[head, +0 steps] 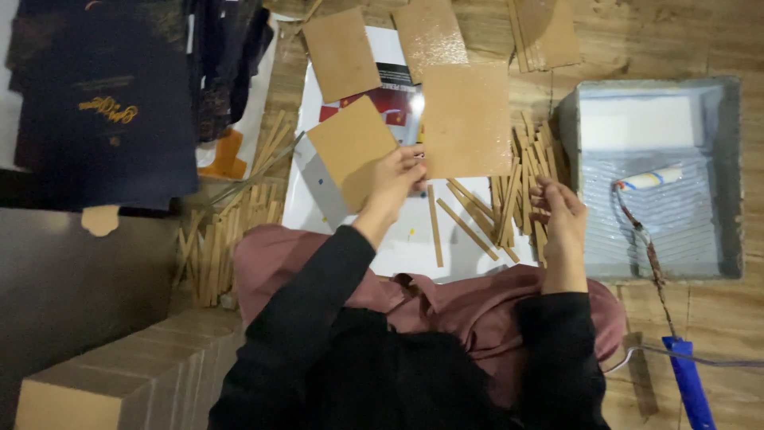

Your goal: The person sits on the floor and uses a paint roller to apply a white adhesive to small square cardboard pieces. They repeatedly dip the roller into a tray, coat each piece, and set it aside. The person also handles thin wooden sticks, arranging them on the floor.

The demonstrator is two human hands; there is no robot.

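Fingers (412,163) of left hand (394,185) pinching glossy board (465,119), right hand (561,213) grip among sticks (521,171) unclear

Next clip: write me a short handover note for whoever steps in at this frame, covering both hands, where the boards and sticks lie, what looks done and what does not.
Left hand: fingertips on the lower left corner of the glossy square board, touching it; a firm grip cannot be told.
Right hand: fingers curled on the pile of thin wooden sticks.
Things: three more brown boards lie on the white sheet; loose sticks lie on it too. A paint roller rests in the grey tray at right.
Done: the square board looks wet and shiny.
Left: no sticks sit on that board yet; a second stick pile lies at left.
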